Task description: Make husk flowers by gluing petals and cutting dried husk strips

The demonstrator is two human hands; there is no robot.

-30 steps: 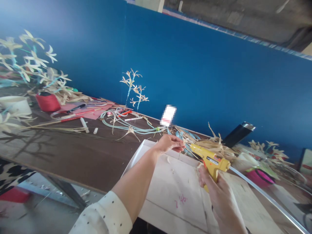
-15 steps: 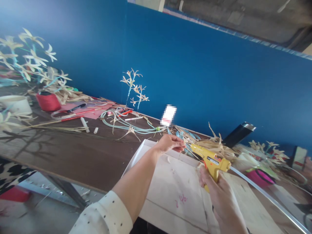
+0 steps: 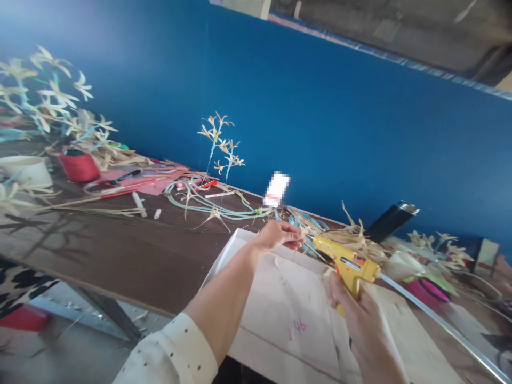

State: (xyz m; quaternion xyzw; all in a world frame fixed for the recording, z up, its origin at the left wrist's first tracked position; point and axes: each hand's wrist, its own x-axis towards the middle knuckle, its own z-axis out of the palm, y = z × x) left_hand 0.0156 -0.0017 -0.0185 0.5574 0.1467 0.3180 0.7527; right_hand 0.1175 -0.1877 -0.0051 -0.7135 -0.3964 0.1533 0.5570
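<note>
My right hand (image 3: 358,306) grips a yellow hot glue gun (image 3: 349,268) by its handle, with the nozzle pointing left. A long clear glue stick (image 3: 434,318) runs out of its back end toward the lower right. Close to the nozzle tip, the fingers of my left hand (image 3: 280,234) are pinched together. A small pale bit seems to show at the fingertips, but its kind cannot be made out. Below both hands lies a shallow white cardboard box (image 3: 272,298) with pink handwriting on it.
Dried husk strips (image 3: 340,234) and a black bottle (image 3: 394,221) lie behind the glue gun. Pale blue cords (image 3: 208,210) and a husk flower (image 3: 215,214) are left of the box. Flower stems (image 3: 214,141) stand by the blue wall (image 3: 340,122). A red thread spool (image 3: 79,166) sits far left.
Almost nothing differs. The glue gun and my right hand have shifted very slightly right; my left hand keeps its pinch near the nozzle.
</note>
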